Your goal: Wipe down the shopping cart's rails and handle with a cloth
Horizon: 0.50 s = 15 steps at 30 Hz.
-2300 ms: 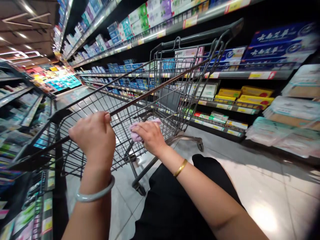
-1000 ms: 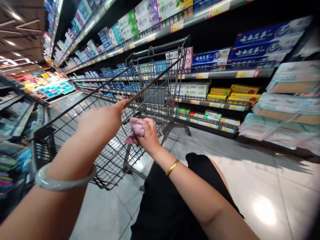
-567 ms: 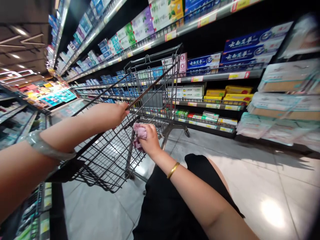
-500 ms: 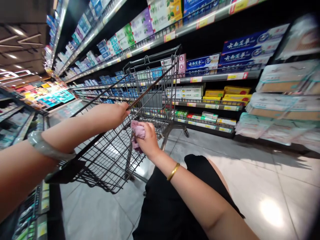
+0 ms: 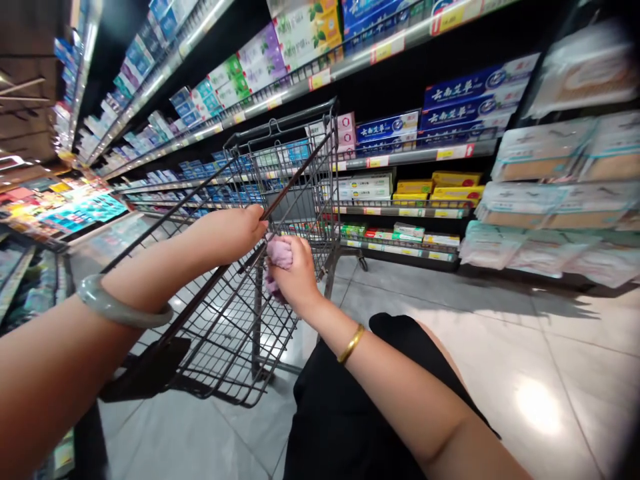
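A dark metal shopping cart (image 5: pixel 235 360) stands in front of me, its wire basket tilted in my view. My left hand (image 5: pixel 243 230), with a grey-green bangle on the wrist, is closed on the cart's top rim; its fingertips curl over the far side and are partly hidden. Just right of it, my right hand (image 5: pixel 297 273) grips a bunched pinkish-purple cloth (image 5: pixel 279 253) against the wire side of the basket. A gold bracelet circles that wrist. The cart basket looks bare inside where its wires show.
Store shelves (image 5: pixel 385 161) with boxed goods run along the far side. Packaged items (image 5: pixel 530 200) hang at the right. A cart wheel (image 5: pixel 363 263) rests on the grey tile floor (image 5: pixel 500 353). Another shelf (image 5: pixel 30 280) lines the left.
The view has shifted, so shelves appear further left. Both hands stay at the cart's rim and side, close together. The cloth is still in my right hand.
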Each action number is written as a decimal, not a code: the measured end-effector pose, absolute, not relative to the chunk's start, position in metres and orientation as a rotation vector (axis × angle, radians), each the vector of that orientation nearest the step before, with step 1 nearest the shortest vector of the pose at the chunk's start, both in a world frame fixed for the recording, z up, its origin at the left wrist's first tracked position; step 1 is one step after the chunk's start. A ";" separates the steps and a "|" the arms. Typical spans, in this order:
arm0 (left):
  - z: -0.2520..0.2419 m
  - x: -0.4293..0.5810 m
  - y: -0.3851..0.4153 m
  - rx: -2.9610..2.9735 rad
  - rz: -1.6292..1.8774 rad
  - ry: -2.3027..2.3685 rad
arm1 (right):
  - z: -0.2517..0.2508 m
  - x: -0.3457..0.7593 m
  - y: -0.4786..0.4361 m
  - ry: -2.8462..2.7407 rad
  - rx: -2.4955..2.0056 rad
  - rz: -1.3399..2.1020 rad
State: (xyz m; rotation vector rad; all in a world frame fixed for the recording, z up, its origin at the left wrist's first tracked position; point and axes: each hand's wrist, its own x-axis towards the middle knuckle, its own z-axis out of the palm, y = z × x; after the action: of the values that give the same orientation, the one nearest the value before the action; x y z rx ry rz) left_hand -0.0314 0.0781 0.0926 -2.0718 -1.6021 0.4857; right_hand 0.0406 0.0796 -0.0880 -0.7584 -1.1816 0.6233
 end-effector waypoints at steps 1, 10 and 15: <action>0.092 -0.030 0.081 -2.072 0.487 -1.591 | -0.080 0.043 0.081 -1.181 -0.744 0.615; 0.090 -0.006 0.088 -2.004 0.520 -1.479 | -0.077 0.078 0.120 -1.246 -0.714 0.679; 0.085 -0.012 0.099 -2.014 0.505 -1.487 | -0.059 0.081 0.120 -1.181 -0.710 0.677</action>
State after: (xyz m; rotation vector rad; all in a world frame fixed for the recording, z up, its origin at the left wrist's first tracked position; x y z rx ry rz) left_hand -0.0118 0.0989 0.0850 -2.0138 -1.4869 0.5046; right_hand 0.0811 0.1199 -0.0586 -0.7104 -1.1810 0.6769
